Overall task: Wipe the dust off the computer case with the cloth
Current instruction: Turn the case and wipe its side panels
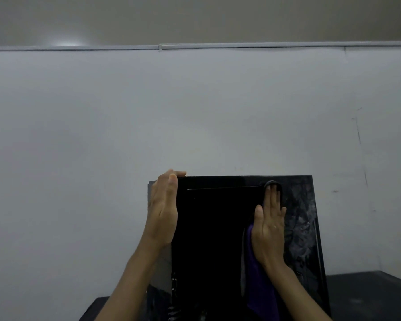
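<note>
I read this as mid-wipe: my right hand (269,225) lies flat, fingers straight, pressing the purple cloth (258,281) against the glossy dark panel of the computer case (208,239), fingertips near its upper edge. My left hand (163,209) steadies the case, fingers straight along its upper-left corner, holding nothing. The case stands between both hands; the cloth trails down below my right wrist. Next, I'd judge, a sweep toward the smeared patch just right of my right hand (it looks dustiest).
</note>
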